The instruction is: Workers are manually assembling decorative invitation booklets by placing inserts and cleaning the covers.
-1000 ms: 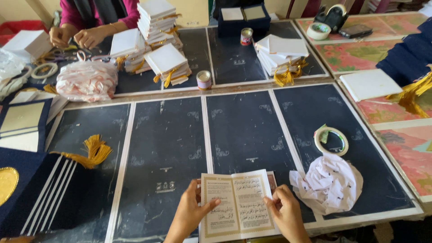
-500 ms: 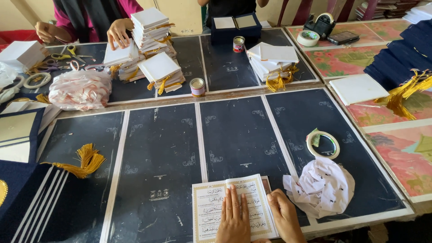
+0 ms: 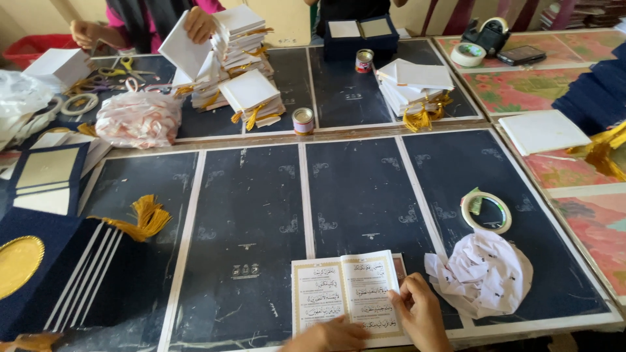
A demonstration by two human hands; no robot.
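Both hands low at the near edge of the counter point(image 3: 261, 215), pressed flat on an open booklet point(image 3: 345, 293). Left hand point(image 3: 326, 336) laid palm down over the booklet's lower edge, fingers spread and closed on nothing. Right hand point(image 3: 420, 316) resting on the right-hand page, thumb and fingertips on the paper's outer edge; impossible to tell whether pinching the page or only pressing it. Booklet lying open and flat, cream pages with framed print, near the front middle of the dark panelled counter.

Just right of the booklet, a crumpled white paper point(image 3: 482, 274) with small dark marks. Beyond that, near it, a ring of tape point(image 3: 486, 212) lying flat. To the far left, a golden tassel point(image 3: 140, 220) beside dark blue covers point(image 3: 39, 189), one bearing a gold oval point(image 3: 18, 261).

Further back, stacks of white booklets point(image 3: 251, 98) with yellow tassels, a second pile point(image 3: 417, 85) to the right, two small tins point(image 3: 302, 120) standing upright, a bundled white plastic bag point(image 3: 137, 117). At the far edge, another person's hand point(image 3: 199, 25) gripping a white booklet above the stacks. Top right, a tape dispenser point(image 3: 486, 36) and a dark phone point(image 3: 525, 55) on a flowered cloth point(image 3: 521, 85)
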